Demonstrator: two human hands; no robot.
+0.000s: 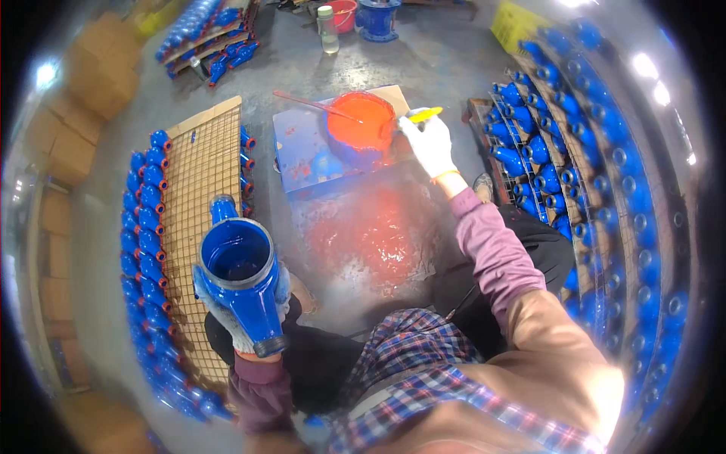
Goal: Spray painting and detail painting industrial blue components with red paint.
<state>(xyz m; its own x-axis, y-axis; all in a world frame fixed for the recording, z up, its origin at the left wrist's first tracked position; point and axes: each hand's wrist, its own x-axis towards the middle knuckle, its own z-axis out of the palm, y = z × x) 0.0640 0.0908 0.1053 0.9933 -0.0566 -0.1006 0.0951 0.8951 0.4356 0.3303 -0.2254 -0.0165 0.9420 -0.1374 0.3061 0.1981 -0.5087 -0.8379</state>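
Grey floor (291, 60) spreads beneath. Right hand (431, 146) pinches yellow stick (426, 115), orange-paint tub (357, 154) just leftward; left hand (225, 312) clasps blue metal fitting (251, 299).

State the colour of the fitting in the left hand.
The fitting is blue, in the head view.

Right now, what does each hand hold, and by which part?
Left hand: blue fitting, around its body. Right hand: yellow handle, by its left end.
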